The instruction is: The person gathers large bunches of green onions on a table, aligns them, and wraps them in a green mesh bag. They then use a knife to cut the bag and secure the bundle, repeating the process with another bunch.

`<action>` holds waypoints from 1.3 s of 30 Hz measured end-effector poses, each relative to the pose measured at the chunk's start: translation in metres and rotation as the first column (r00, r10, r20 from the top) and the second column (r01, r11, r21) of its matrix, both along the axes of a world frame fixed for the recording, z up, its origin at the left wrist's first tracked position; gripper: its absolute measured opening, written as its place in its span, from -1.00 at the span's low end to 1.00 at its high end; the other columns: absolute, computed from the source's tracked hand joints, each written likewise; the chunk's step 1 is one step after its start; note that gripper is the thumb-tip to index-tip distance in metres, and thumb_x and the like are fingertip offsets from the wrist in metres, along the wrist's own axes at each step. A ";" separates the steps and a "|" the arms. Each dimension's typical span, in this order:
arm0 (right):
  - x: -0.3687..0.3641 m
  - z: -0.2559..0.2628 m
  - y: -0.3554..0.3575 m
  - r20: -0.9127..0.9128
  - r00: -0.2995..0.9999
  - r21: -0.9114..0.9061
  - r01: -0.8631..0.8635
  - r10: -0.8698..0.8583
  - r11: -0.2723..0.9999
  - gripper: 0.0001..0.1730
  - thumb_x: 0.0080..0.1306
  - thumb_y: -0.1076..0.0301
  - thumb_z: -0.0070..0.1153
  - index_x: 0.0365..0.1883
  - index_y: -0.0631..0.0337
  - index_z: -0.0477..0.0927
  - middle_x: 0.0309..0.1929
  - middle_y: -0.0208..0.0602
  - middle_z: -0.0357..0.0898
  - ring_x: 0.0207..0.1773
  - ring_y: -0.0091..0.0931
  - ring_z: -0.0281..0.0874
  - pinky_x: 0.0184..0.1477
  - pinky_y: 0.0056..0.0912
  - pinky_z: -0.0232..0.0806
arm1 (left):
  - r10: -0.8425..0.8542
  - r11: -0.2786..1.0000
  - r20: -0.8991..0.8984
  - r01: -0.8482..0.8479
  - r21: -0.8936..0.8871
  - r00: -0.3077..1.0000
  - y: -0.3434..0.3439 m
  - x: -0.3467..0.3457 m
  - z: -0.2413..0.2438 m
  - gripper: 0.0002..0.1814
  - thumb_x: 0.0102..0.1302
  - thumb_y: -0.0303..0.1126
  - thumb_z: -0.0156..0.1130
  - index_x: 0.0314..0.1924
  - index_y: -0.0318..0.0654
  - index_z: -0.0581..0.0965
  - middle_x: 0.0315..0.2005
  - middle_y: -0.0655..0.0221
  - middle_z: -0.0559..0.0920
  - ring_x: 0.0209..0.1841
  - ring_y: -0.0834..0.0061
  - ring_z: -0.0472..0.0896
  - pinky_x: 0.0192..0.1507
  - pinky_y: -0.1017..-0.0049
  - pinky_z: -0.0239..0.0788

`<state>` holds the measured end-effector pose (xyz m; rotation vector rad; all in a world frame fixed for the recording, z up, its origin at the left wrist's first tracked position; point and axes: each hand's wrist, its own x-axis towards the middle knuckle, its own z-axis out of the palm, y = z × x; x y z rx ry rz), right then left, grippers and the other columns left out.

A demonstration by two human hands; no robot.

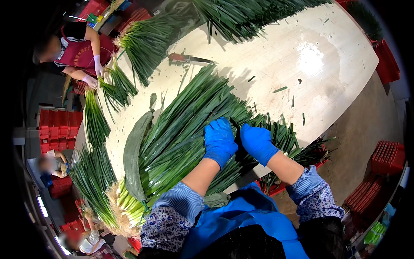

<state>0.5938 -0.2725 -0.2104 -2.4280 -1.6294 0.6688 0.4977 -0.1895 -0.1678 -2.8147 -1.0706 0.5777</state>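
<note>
A large pile of long green leafy stalks (187,113), with white stems and pale roots at the lower left, lies before me on the table. Over its leaves, my left hand (220,139) in a blue glove is closed; what lies within its fingers is hidden. Close beside it on the right is my right hand (258,142), also gloved and closed near the leaf ends, its hold hidden too. A dark shape shows between both hands. Along the pile's left side lies a rolled green cloth (134,155). A red-handled knife (192,58) rests farther up the table.
Cut leaf pieces lie scattered on the pale tabletop (339,77). More stalk bundles (147,42) lie at the upper left, near a person in a red apron (76,55) handling stalks. Red crates (59,128) stand beyond the left side; red crates (386,158) stand at the right.
</note>
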 end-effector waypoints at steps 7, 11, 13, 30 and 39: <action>0.005 -0.004 0.036 -0.009 1.000 -0.035 -0.023 0.023 0.999 -0.86 0.14 0.36 0.05 -0.44 0.22 0.60 -0.41 -0.08 0.63 -0.35 -0.20 0.64 -0.34 -0.14 0.46 | 0.005 1.000 -0.012 -0.005 0.022 1.000 0.004 -0.002 -0.016 -0.37 -0.13 -0.21 0.26 -0.02 -0.36 0.37 -0.26 0.21 0.43 -0.17 0.27 0.39 -0.16 0.33 0.19; 0.015 0.000 0.015 -0.128 0.989 -0.134 -0.093 0.076 0.987 -0.81 0.16 0.33 0.02 -0.36 0.19 0.62 -0.35 -0.09 0.64 -0.28 -0.17 0.64 -0.29 -0.12 0.46 | -0.008 0.998 -0.116 0.001 -0.059 0.993 0.003 0.005 0.002 -0.18 -0.13 0.03 0.32 0.05 -0.39 0.35 -0.23 0.23 0.43 -0.15 0.28 0.39 -0.15 0.31 0.20; 0.015 -0.004 0.013 -0.132 0.988 -0.150 -0.100 0.081 0.984 -0.81 0.16 0.32 0.01 -0.37 0.17 0.64 -0.35 -0.10 0.64 -0.28 -0.18 0.64 -0.30 -0.11 0.46 | -0.012 0.999 -0.120 0.006 -0.043 0.993 0.001 0.005 0.002 -0.02 -0.20 0.21 0.34 0.09 -0.40 0.33 -0.22 0.24 0.43 -0.14 0.28 0.39 -0.16 0.31 0.21; 0.025 -0.001 -0.075 -0.156 0.961 -0.110 0.214 -0.230 0.971 -0.71 0.31 0.17 -0.06 -0.34 0.25 0.49 -0.51 -0.02 0.59 -0.43 -0.10 0.60 -0.42 -0.04 0.41 | -0.038 0.999 -0.137 0.037 -0.006 0.990 -0.002 0.005 0.006 0.16 -0.12 0.45 0.16 0.19 -0.51 0.28 -0.15 0.16 0.47 -0.12 0.32 0.40 -0.12 0.34 0.21; 0.018 0.012 -0.098 -0.143 0.906 0.176 0.419 -0.398 0.891 -0.60 0.35 0.03 -0.09 -0.22 0.25 0.40 -0.59 0.06 0.52 -0.50 -0.02 0.52 -0.48 0.05 0.34 | -0.025 1.000 0.118 0.023 0.019 0.993 -0.025 -0.002 0.061 0.28 -0.09 0.42 0.17 0.34 -0.54 0.02 0.04 0.08 0.38 0.01 0.23 0.35 0.05 0.25 0.15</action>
